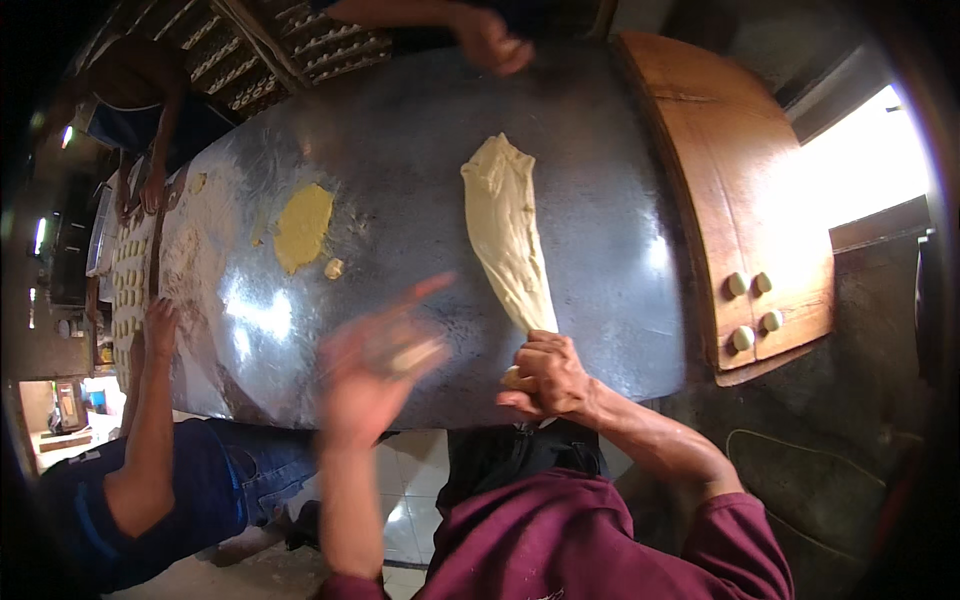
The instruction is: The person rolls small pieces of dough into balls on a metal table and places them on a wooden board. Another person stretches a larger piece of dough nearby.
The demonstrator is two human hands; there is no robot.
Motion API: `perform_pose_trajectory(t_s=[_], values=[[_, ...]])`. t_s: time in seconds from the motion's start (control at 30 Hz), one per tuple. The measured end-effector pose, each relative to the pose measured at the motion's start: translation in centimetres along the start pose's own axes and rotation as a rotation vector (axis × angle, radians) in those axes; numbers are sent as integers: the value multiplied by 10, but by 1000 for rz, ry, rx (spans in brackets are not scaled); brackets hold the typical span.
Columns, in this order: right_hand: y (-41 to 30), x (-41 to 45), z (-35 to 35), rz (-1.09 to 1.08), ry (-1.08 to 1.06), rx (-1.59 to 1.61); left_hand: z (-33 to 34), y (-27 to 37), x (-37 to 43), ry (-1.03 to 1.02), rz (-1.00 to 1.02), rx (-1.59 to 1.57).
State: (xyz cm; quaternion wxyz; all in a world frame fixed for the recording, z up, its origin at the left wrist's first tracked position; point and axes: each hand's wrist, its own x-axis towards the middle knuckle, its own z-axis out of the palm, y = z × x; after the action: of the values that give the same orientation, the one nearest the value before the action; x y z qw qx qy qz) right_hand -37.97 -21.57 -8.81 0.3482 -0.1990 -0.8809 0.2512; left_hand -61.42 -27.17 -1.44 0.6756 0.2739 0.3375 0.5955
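A long pale strip of dough (506, 225) lies on the dark, smooth work table (405, 150). My right hand (551, 375) is closed around the strip's near end, close to the table's front edge, and a bit of dough bulges between thumb and fingers. To the left, my left hand (371, 360) is blurred by motion above the table. A small pale piece, probably dough, shows at its palm; whether the fingers grip it is unclear. Further left lie a flat yellow sheet of dough (303, 229) and a small dough lump (334, 268).
Several dough balls (742, 337) sit on a wooden board (720, 150) at the right. Across the table is another person's hand (495, 45). Co-workers stand at the left, near rows of dough pieces (129, 277). Flour (191, 262) coats the table's left part.
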Motion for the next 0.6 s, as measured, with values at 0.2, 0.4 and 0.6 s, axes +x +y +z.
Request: perform_pose_trajectory(t_s=[0.2,0.4,0.6], values=[[-137,-127,-17,284,290,317,11,-124,147,13,-97,-83],[-28,-87,-42,480,120,-639,42,-119,40,-88,-35,559],[-30,-122,-71,502,-328,-651,-24,-75,-41,63,364,1781]])
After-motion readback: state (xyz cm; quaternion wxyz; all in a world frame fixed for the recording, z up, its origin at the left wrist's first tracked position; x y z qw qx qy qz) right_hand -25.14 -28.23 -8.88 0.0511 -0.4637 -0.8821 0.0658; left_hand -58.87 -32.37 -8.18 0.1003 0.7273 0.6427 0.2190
